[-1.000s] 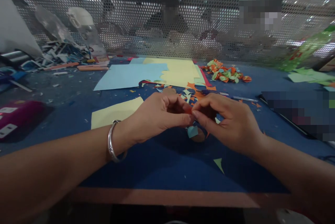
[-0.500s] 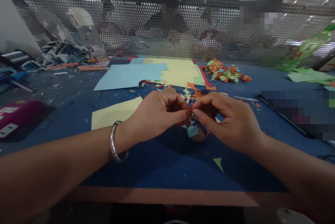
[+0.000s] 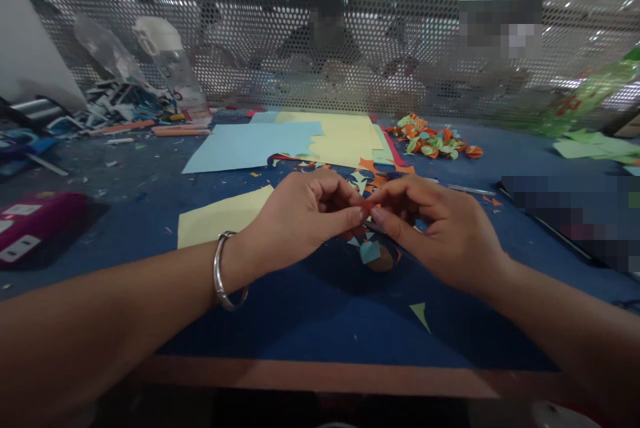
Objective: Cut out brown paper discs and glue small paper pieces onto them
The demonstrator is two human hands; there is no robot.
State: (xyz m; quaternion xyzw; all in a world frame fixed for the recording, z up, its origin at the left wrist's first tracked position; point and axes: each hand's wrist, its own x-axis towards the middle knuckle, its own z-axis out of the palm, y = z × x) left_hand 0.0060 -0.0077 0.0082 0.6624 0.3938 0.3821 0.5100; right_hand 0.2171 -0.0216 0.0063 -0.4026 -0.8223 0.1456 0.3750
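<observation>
My left hand [image 3: 317, 211], with a silver bangle on the wrist, pinches a small orange piece of paper [image 3: 367, 205] between thumb and fingers. From the other side my right hand [image 3: 433, 225] closes thumb and finger on the same piece; the fingertips of both hands nearly meet. Most of the piece is covered by the fingers. Below and behind the hands lie orange, green and blue paper scraps [image 3: 370, 252]. A pale yellow sheet [image 3: 215, 218] rests on the blue table beside my left wrist. One green offcut [image 3: 420, 315] lies nearer the table's front edge.
Blue [image 3: 250, 141] and yellow sheets [image 3: 347, 138] lie at the back, beside a heap of curled paper pieces [image 3: 440, 141]. A water bottle [image 3: 175, 68] stands back left, a magenta case [image 3: 40, 225] at left. A perforated metal screen [image 3: 240, 28] borders the far side.
Both hands keep their pinch on the orange paper, which shows slightly more between the fingertips. The whole view has shifted a little; nothing else visibly moves.
</observation>
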